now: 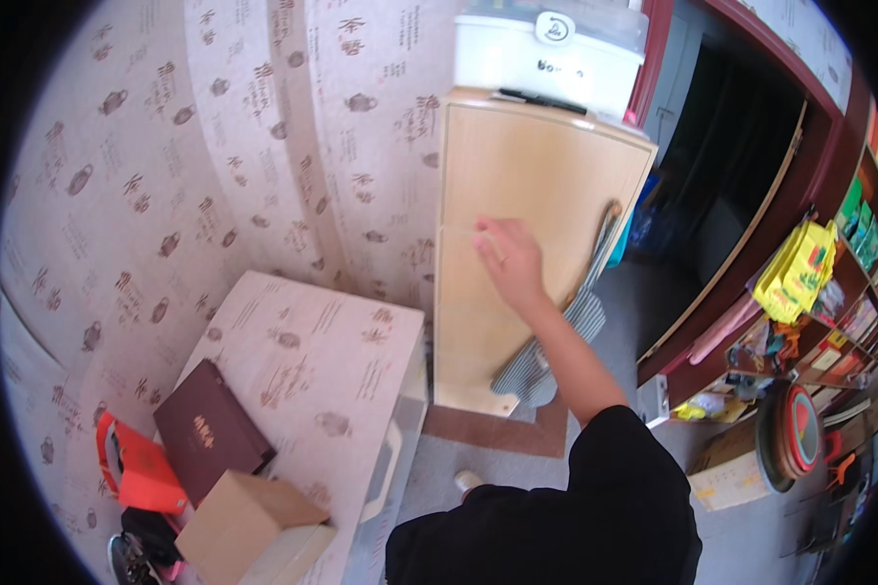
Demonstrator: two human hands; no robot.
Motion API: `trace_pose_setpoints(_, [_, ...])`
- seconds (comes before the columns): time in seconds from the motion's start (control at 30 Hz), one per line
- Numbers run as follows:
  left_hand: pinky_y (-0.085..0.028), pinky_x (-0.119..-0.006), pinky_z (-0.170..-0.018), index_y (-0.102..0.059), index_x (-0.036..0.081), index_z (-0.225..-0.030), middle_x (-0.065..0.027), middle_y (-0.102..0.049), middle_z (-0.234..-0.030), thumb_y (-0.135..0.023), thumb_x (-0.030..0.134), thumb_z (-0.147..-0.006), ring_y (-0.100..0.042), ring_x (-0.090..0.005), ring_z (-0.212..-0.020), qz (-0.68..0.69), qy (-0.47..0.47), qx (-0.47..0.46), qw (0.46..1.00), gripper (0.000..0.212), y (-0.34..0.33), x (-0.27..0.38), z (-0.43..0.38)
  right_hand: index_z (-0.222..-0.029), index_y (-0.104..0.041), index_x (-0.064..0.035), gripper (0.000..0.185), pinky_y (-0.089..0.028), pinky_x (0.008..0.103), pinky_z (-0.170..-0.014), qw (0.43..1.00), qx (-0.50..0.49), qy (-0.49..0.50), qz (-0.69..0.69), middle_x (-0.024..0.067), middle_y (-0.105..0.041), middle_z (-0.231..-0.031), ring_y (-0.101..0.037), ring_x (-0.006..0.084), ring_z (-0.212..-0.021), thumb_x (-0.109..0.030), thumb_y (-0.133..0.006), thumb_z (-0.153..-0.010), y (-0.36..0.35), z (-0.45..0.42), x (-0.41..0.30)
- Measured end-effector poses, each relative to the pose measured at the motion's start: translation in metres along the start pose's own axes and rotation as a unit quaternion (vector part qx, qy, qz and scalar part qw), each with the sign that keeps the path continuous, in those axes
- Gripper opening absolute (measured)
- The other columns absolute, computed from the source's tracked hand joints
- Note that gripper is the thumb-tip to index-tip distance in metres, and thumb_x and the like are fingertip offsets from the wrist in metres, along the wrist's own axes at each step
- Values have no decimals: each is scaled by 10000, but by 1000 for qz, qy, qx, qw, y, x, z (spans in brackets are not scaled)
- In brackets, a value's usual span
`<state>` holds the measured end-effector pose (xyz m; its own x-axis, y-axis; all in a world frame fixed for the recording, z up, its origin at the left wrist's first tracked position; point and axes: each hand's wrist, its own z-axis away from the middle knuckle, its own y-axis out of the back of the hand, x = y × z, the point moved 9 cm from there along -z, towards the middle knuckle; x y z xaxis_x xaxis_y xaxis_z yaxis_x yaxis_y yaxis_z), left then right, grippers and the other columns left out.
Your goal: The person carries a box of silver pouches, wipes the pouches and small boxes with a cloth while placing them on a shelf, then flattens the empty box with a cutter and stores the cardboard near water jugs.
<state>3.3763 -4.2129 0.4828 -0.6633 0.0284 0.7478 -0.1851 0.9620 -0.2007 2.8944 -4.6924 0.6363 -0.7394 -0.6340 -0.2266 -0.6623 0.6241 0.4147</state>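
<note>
My right hand [511,257], slightly blurred, is in front of a pale wooden cabinet side panel [475,322], its fingers bent and a ring on one. Whether it touches the panel or holds something small cannot be told. My left hand is out of view. A striped cloth item [528,376] hangs along the panel's right edge, partly behind my forearm. On top of the cabinet are a white plastic storage box [549,62] with a translucent lid and a black elongated object [543,101].
Left, a paper-covered chest [351,329] bears a dark maroon box [208,431] and an open cardboard box [227,526]; a red bag [146,475] is beside them. Right are a dark doorway [717,146], a yellow bag [794,270], shelves and stacked basins [794,431] on a carton.
</note>
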Motion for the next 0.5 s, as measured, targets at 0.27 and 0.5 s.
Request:
trace_pose_setpoints(0.27, [-380,-405,-977,-581,-6,-1085,-179,-538,-1201,-586,200,-934,-505,-265,-1084,213,58,-355,908,256,-248,156,168,-963,-685,-47,162,-482,377,-777,980,96,101,140,72,-648,-929,-564,269,-901,-100,-671,-811,65,-155,136])
trace_pose_setpoints(0.5, [-393,-412,-959,-602,55,-1053,-187,-515,-1246,-569,186,-926,-505,-303,-1097,243,-55,-543,802,185,-333,249,274,-929,-704,-123,153,-440,347,-773,973,-28,167,159,-2,-652,-930,-542,221,-937,-227,-656,-828,9,-213,177])
